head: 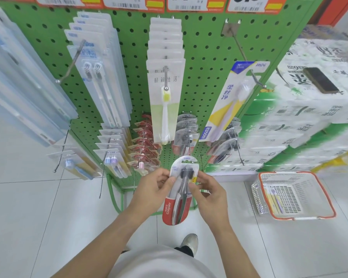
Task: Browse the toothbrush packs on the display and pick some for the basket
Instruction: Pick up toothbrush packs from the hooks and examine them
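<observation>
Held pack: Colgate toothbrush pack (179, 189), red base with white "Colgate" lettering, two dark-bristled brushes; held in front of the green pegboard display (205, 57), above the floor.
Left hand (151, 189): fingers curled, pinching the pack's left edge.
Right hand (209, 192): fingers curled, pinching the pack's right edge.
Hanging pack, right: yellow-and-white pack (227, 103) marked "FROG".
Hanging packs, centre: white packs (165, 77) with Chinese characters.
Basket (293, 195): white with orange rim, on the floor to the right; holds one toothbrush pack.
</observation>
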The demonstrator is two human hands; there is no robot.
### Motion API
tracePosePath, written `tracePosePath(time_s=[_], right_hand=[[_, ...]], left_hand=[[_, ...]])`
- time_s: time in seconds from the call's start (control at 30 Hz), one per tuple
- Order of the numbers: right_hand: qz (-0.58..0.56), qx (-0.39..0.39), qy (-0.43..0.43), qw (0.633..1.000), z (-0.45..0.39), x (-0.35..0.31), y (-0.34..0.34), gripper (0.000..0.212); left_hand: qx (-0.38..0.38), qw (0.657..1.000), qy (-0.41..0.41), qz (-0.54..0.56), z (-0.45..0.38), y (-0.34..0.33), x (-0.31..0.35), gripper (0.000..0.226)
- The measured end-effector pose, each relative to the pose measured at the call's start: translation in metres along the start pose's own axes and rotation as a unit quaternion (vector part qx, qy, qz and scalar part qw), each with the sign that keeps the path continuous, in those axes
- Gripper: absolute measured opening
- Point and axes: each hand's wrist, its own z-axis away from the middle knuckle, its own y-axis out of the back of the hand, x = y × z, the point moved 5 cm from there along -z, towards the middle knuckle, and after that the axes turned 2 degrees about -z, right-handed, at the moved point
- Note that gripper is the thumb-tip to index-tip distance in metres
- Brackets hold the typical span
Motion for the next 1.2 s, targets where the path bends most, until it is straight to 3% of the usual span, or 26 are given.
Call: tracePosePath(time_s=[0.2, 0.6, 0.7, 0.9, 1.2], right_hand=[[-0.026, 0.015, -0.001, 1.0, 0.0, -0.001, -0.001, 0.03], [-0.085, 0.034, -0.053, 0.994, 0.0, 0.014, 0.011, 0.02], [-0.091, 0.018, -0.056, 0.994, 0.002, 0.013, 0.014, 0.021], [-0.074, -0.085, -0.076, 0.991, 0.009, 0.006, 0.012, 0.019], [-0.085, -0.121, -0.075, 0.986, 0.017, -0.016, 0.002, 0.019]], left_hand=[[-0.005, 1.0, -0.022, -0.007, 0.002, 0.002, 0.01, 0.014], [-0.029, 0.998, -0.018, -0.048, 0.006, -0.005, 0.015, 0.007], [-0.032, 0.999, -0.012, -0.033, 0.007, -0.007, 0.015, 0.01], [-0.031, 0.999, 0.023, 0.037, 0.011, -0.009, 0.014, 0.005], [-0.002, 0.988, 0.061, 0.142, 0.019, 0.006, 0.032, 0.014]])
